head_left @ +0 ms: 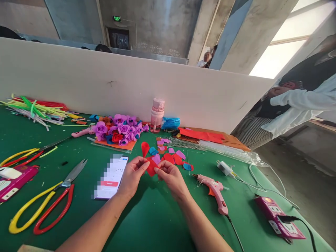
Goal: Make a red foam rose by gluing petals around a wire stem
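My left hand (133,175) and my right hand (170,176) meet over the green table (147,224), and both pinch a small red petal piece (151,168) between fingertips. Just beyond it lie loose cut petals (170,155) in red, pink, purple and blue. A phone (111,176) lies flat immediately left of my left hand. A pink glue gun (215,190) rests on the table to the right of my right hand.
Large scissors (49,203) with yellow and red handles lie at left. Finished purple and red flowers (119,129) sit by a pink bottle (156,115). Coloured stems (34,108), red sheets (202,134), a power strip (279,217). A white partition (105,80) backs the table. A person stands at right.
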The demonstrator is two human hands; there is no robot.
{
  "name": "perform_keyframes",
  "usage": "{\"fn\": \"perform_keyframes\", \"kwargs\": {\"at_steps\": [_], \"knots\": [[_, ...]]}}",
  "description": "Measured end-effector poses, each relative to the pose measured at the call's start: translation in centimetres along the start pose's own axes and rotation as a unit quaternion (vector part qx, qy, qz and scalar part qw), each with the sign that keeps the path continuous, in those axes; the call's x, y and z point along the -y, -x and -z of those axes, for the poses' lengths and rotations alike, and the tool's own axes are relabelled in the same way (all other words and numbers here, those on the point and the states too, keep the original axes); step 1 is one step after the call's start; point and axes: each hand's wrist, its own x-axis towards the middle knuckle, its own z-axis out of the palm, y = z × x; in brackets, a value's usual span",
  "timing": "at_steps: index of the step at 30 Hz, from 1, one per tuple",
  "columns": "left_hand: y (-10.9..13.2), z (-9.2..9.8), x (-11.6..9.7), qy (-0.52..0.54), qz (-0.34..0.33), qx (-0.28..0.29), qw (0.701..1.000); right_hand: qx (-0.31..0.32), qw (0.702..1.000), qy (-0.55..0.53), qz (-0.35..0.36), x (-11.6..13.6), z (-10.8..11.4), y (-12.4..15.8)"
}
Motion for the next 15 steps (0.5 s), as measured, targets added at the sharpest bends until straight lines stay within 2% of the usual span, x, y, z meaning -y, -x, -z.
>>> {"fn": "perform_keyframes", "kwargs": {"at_steps": [5,9,12,15], "knots": [[-0.4,0.1,-0.1,-0.022,0.003,-0.018,1.000,0.031,0.996,0.088,0.010,-0.6,0.3,-0.5],[-0.7,0.2,-0.4,-0.061,0.005,-0.024,0.998,0.035,0.987,0.145,0.052,0.9,1.0,0.0],[-0.5,0.1,-0.5,-0.098,0.055,0.022,0.993,-0.009,0.978,0.188,0.090,3.0,2.7,2.0],[0.1,-0.4,-0.5,-0.129,0.102,0.085,0.983,-0.094,0.955,0.259,0.110,4.2,6.2,4.9]]}}
